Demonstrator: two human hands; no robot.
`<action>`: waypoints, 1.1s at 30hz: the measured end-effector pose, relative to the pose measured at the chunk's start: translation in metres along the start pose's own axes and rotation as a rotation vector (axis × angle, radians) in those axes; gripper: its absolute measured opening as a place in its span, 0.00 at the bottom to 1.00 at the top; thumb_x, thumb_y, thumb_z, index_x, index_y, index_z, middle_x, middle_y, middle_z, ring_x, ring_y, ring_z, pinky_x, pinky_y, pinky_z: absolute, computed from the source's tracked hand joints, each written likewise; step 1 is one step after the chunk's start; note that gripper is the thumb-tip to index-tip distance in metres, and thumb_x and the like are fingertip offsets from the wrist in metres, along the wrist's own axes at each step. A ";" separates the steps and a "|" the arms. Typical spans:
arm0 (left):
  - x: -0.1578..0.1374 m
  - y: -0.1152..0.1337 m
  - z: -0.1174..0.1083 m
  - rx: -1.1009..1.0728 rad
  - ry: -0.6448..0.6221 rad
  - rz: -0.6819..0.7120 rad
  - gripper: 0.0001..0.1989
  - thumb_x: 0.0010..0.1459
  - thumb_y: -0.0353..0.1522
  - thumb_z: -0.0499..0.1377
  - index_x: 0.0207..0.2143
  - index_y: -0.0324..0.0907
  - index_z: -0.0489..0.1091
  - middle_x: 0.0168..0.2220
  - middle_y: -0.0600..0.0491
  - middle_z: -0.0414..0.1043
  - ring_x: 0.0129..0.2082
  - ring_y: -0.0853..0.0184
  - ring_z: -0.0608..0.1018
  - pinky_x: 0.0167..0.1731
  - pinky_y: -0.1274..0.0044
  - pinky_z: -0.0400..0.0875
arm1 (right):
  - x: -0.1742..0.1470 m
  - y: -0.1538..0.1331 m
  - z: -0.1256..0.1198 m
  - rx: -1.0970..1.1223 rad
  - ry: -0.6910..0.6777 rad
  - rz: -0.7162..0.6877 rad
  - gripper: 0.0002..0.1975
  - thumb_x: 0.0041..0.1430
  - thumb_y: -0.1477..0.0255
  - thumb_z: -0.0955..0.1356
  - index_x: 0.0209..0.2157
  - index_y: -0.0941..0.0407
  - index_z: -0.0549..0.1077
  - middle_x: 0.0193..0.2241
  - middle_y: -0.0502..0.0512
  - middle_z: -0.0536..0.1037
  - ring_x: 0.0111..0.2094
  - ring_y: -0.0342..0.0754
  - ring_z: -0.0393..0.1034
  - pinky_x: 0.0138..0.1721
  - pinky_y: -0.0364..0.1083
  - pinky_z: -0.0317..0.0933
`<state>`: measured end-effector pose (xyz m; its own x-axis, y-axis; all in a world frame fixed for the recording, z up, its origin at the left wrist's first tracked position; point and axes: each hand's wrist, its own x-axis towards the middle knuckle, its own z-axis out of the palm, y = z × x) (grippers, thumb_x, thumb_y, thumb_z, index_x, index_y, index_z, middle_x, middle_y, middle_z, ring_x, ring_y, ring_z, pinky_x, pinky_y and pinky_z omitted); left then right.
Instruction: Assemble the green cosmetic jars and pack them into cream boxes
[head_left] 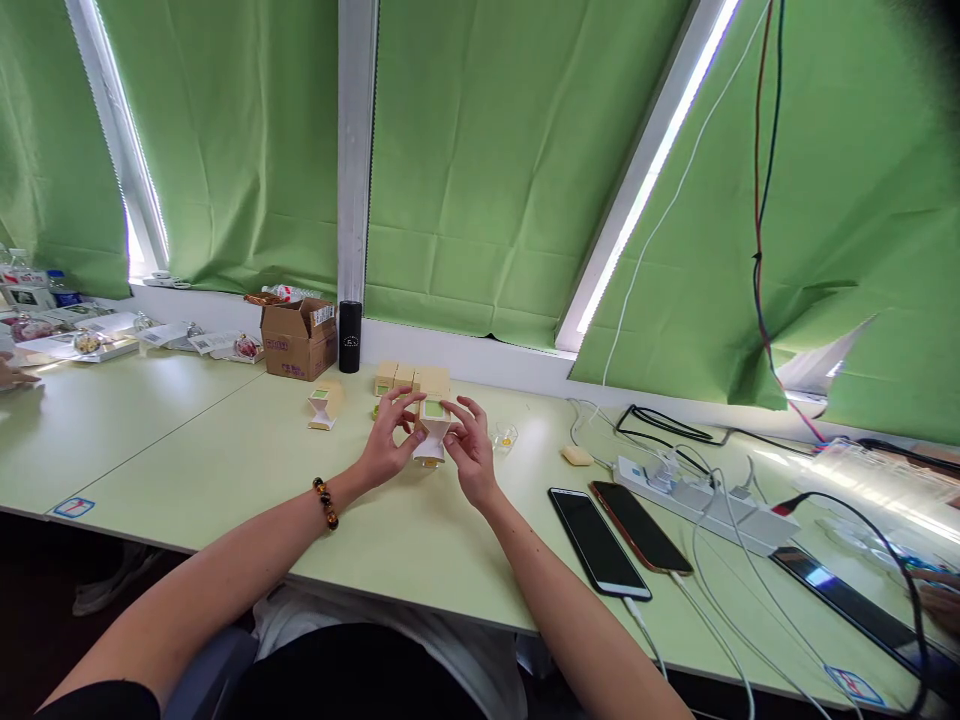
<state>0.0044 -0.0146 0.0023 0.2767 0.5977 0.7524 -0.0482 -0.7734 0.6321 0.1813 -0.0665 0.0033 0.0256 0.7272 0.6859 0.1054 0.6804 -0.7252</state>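
Between my two hands is a small cream cardboard box (pixel 433 425) with a green patch on its face and an open, white-lined lower end. My left hand (pixel 391 437) grips its left side with thumb and fingers. On the opposite side, my right hand (pixel 471 452) pinches it. Something small and yellow (pixel 429 463) shows at the lower end; its kind I cannot make out. Behind my hands stand several similar cream boxes (pixel 386 377), partly hidden. Another such box (pixel 323 404) rests to the left. A clear plastic cup (pixel 505 437) with something yellow inside is right of my right hand.
Two phones (pixel 600 542) and a white power strip (pixel 701 505) with tangled cables lie to the right. A brown carton (pixel 298 338) and a black tumbler (pixel 349 337) stand at the back left. Another person's hand (pixel 13 374) shows at the far left.
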 end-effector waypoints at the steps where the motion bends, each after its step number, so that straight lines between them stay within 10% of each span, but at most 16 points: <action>1: 0.001 0.000 0.001 -0.001 0.011 -0.003 0.24 0.64 0.36 0.62 0.61 0.50 0.66 0.64 0.42 0.55 0.39 0.68 0.77 0.45 0.67 0.75 | 0.000 0.000 0.000 0.001 -0.002 0.004 0.22 0.65 0.66 0.68 0.59 0.43 0.71 0.65 0.58 0.54 0.36 0.43 0.73 0.40 0.51 0.73; 21: -0.001 -0.008 0.007 0.031 0.046 -0.044 0.20 0.64 0.36 0.62 0.58 0.47 0.69 0.58 0.44 0.60 0.32 0.74 0.75 0.38 0.72 0.77 | 0.004 0.016 0.003 -0.062 0.084 0.098 0.20 0.63 0.57 0.71 0.54 0.47 0.74 0.61 0.61 0.62 0.33 0.43 0.73 0.35 0.49 0.75; 33: -0.004 -0.009 0.000 -0.088 -0.230 -0.064 0.45 0.57 0.46 0.67 0.72 0.58 0.51 0.67 0.42 0.48 0.55 0.55 0.70 0.51 0.62 0.74 | 0.008 0.013 -0.001 -0.034 0.156 0.147 0.20 0.61 0.60 0.72 0.54 0.47 0.74 0.61 0.60 0.64 0.35 0.44 0.75 0.38 0.50 0.76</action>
<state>0.0033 -0.0097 -0.0065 0.4924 0.5734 0.6547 -0.1043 -0.7080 0.6985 0.1836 -0.0520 -0.0003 0.1961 0.7941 0.5753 0.1226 0.5623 -0.8178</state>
